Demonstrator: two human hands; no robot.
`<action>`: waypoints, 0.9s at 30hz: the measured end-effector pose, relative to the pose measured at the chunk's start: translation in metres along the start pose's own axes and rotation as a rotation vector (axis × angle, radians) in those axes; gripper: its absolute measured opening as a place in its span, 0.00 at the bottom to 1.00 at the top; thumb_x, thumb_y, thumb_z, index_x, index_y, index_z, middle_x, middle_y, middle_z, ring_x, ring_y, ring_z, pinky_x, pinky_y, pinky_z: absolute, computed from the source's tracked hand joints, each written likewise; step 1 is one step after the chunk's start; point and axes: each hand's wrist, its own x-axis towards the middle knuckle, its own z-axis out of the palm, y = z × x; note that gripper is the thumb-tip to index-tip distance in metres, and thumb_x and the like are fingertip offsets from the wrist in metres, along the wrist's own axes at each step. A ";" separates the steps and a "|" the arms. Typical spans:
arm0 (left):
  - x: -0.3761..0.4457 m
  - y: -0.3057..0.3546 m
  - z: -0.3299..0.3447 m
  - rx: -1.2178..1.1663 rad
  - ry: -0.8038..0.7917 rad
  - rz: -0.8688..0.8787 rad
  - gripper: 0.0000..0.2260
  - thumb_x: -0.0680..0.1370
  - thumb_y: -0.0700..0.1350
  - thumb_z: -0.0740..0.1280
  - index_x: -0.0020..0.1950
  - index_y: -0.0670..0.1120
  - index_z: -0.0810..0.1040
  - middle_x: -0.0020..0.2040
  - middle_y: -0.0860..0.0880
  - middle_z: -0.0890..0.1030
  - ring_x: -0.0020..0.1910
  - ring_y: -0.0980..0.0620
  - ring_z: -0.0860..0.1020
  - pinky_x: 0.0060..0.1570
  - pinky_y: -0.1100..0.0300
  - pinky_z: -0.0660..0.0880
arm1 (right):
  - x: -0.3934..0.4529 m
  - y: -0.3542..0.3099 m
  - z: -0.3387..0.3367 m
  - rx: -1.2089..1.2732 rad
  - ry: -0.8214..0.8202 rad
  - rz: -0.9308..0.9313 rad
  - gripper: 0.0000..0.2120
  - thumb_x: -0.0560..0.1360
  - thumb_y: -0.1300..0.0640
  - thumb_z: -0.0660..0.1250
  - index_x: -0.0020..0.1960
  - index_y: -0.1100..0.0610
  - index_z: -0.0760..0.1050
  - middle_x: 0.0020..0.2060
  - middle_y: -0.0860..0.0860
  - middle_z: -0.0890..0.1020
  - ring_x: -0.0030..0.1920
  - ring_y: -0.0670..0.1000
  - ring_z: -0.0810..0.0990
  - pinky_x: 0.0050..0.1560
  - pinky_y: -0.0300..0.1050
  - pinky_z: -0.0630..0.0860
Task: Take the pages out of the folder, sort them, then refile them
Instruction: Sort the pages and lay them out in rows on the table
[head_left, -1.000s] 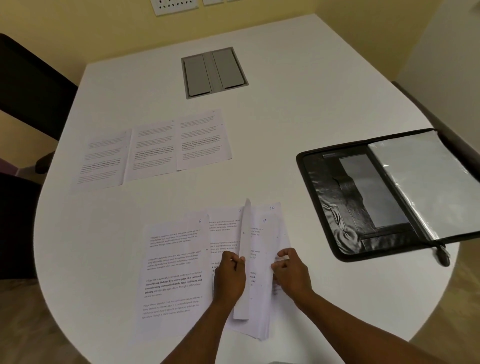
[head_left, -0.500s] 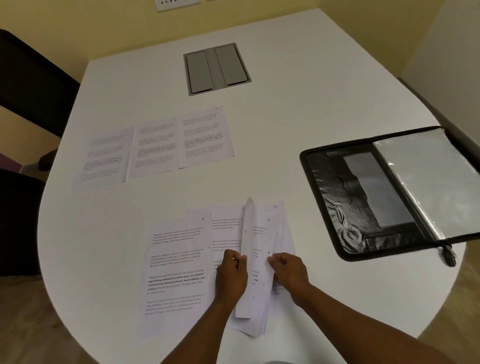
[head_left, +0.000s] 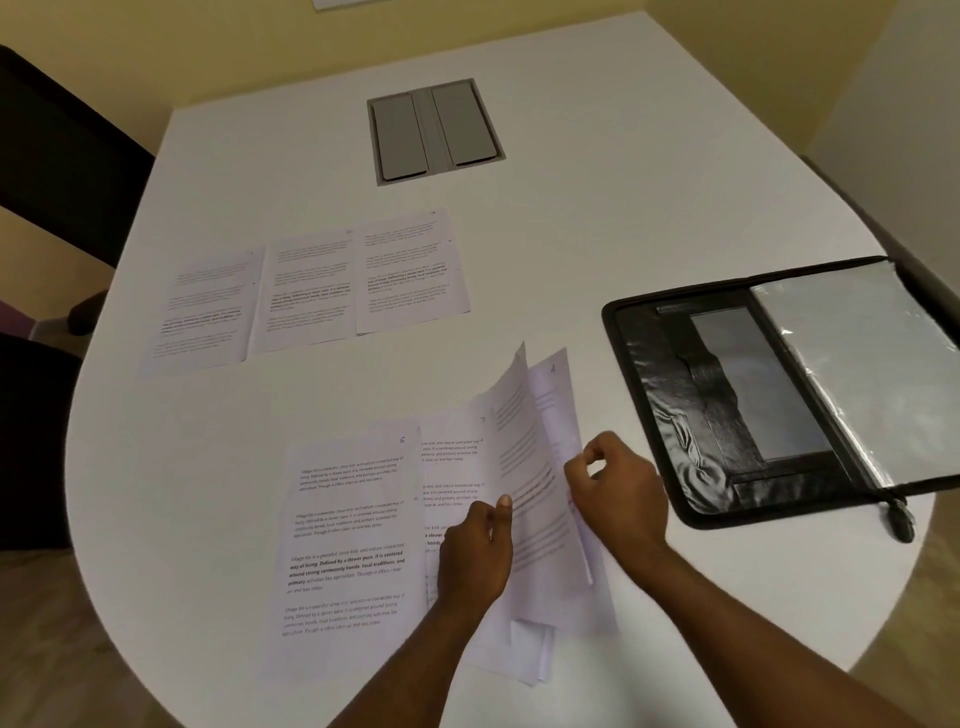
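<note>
Since a second ago the lifted page (head_left: 524, 467) has swung from standing edge-on to leaning open toward the left, its printed face now showing, and the right hand (head_left: 621, 493) has drawn back a little to the right of it. Both forearms reach in from the near edge of the white table (head_left: 597, 234). The left hand (head_left: 475, 551) pinches the lifted page at its left edge, thumb on top. The right hand is loosely curled beside the page's right edge, touching the stack of pages (head_left: 561, 613) beneath; whether it grasps a sheet I cannot tell. A page marked 6 (head_left: 348, 530) lies flat just left of the stack. Three more pages (head_left: 311, 291) lie in a row farther back. The black folder (head_left: 727, 405) lies open at the right, well apart from the hands.
</note>
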 end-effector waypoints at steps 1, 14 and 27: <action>0.001 0.000 0.000 0.001 0.002 -0.009 0.24 0.75 0.65 0.49 0.42 0.48 0.73 0.33 0.55 0.76 0.32 0.58 0.76 0.30 0.72 0.65 | 0.007 -0.006 -0.012 -0.047 -0.040 -0.024 0.08 0.74 0.51 0.67 0.39 0.51 0.71 0.29 0.47 0.77 0.29 0.49 0.76 0.31 0.45 0.75; 0.017 0.010 0.005 0.225 -0.043 -0.044 0.26 0.77 0.64 0.60 0.67 0.48 0.72 0.55 0.47 0.82 0.54 0.49 0.80 0.53 0.58 0.76 | 0.051 -0.056 -0.119 -0.454 -0.028 -0.317 0.06 0.81 0.49 0.60 0.51 0.51 0.71 0.33 0.47 0.76 0.28 0.44 0.72 0.28 0.40 0.68; 0.052 0.047 -0.006 -0.031 -0.062 0.094 0.19 0.79 0.56 0.63 0.68 0.49 0.72 0.57 0.51 0.81 0.50 0.56 0.78 0.49 0.65 0.74 | 0.116 -0.068 -0.176 -0.221 0.233 -0.272 0.07 0.79 0.54 0.65 0.53 0.57 0.76 0.44 0.57 0.83 0.39 0.55 0.78 0.40 0.43 0.72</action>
